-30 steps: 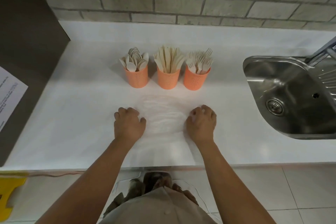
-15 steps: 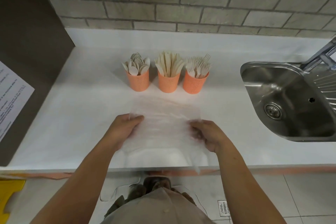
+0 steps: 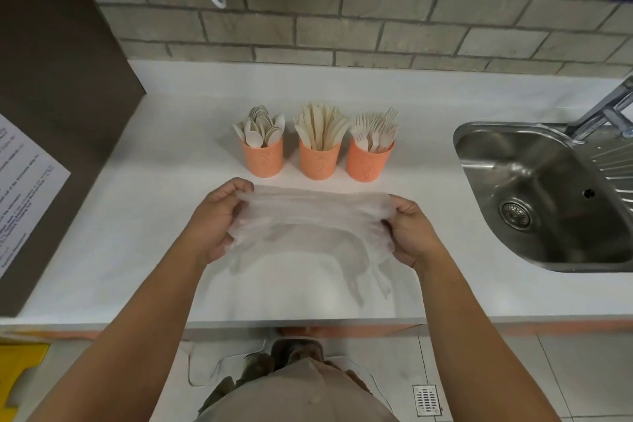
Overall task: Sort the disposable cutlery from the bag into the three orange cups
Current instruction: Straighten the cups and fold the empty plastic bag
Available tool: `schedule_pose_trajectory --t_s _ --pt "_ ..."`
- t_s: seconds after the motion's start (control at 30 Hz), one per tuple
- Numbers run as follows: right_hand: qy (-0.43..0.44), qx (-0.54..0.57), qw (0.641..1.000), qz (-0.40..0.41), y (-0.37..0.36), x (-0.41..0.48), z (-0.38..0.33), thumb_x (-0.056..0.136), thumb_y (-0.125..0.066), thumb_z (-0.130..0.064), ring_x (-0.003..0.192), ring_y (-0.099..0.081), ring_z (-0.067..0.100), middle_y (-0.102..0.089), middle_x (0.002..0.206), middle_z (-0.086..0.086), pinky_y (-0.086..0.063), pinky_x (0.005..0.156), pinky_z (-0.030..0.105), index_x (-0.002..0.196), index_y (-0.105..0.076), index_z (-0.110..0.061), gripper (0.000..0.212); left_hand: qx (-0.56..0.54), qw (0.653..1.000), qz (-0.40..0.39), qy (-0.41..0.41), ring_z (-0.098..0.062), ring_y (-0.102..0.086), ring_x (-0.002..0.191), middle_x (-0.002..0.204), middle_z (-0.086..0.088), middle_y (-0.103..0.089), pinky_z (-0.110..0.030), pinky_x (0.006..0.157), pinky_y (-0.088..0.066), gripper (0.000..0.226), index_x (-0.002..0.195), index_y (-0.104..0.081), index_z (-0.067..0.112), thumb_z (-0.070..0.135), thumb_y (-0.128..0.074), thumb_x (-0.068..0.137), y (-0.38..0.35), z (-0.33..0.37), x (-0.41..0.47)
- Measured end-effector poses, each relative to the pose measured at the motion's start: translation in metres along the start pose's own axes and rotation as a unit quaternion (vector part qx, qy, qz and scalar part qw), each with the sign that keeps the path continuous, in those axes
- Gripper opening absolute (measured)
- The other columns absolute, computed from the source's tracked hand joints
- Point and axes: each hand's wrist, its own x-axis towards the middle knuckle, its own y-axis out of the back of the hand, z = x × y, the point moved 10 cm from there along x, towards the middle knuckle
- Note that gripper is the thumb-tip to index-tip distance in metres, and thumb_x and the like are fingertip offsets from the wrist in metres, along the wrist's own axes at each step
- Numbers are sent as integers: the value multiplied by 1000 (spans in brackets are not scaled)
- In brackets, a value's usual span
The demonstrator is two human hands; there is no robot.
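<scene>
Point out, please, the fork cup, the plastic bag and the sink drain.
fork cup [image 3: 369, 161]: head view, on its orange wall.
plastic bag [image 3: 318, 212]: head view, on its stretched middle.
sink drain [image 3: 514, 214]: head view, on the strainer's centre.

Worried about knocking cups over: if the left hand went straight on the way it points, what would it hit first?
Most likely the cup of spoons, leftmost of the three; the left hand, gripping the bag, aims at it. Height is unclear.
</scene>
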Motion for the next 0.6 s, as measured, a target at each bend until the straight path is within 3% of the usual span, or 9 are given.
schedule_pose_trajectory --t_s 0.13,0.23,0.3,0.37,0.4,0.47,0.53,0.6 --pt "-8 -117 993 18 20 -1 16 88 -37 22 105 -64 28 -71 111 8 -48 80 37 90 -77 3 45 -29 997 -20 75 -23 -62 73 93 -6 -65 -33 68 -52 29 86 -69 15 19 -43 97 -3 -19 4" --pt "3 -208 978 11 28 -5 13 81 -34 16 114 -61 12 -68 121 0 -41 88 25 85 -82 -8 54 152 988 4 32 -20 -62 81 97 -5 -69 -33 75 -51 38 81 -72 13 38 -52 101 4 -14 9" --pt "12 -226 974 27 29 -8 8 80 -43 -3 117 -60 7 -66 125 -4 -44 90 25 82 -84 -13 42 302 953 -3 -20 -15 -62 87 97 -2 -71 -29 77 -47 33 85 -74 18 48 -65 95 2 -12 13" --pt "39 -250 965 66 29 -8 0 79 -48 -20 119 -59 13 -63 129 -5 -48 93 28 80 -84 -18 36 422 904 -23 -66 -12 -60 103 107 3 -66 -26 85 -44 17 89 -71 27 44 -75 90 -5 -14 16" --pt "69 -287 951 95 29 -7 -6 80 -50 -24 124 -55 15 -61 132 -5 -48 97 28 82 -83 -20 33 462 882 -20 -87 -13 -56 115 117 4 -62 -25 93 -42 15 92 -69 31 42 -77 88 -7 -15 18" --pt "164 -423 880 142 15 -9 -25 85 -51 -30 134 -44 20 -55 141 0 -46 103 28 99 -80 -23 33 503 854 20 -130 -19 -45 132 135 0 -51 -29 107 -35 25 104 -66 30 41 -79 86 -11 -11 17" --pt "255 -538 791 138 -22 -10 -32 92 -46 -30 140 -41 32 -47 152 12 -44 110 44 124 -71 -17 43 538 816 59 -203 -27 -40 136 145 -5 -45 -38 111 -34 38 119 -62 26 42 -76 88 -28 0 8" --pt "265 -609 740 104 -59 -6 -18 96 -42 -24 150 -31 40 -34 162 19 -33 117 54 143 -56 -11 50 572 773 55 -270 -30 -37 140 151 -8 -43 -45 115 -34 41 127 -59 23 42 -69 92 -57 5 0"
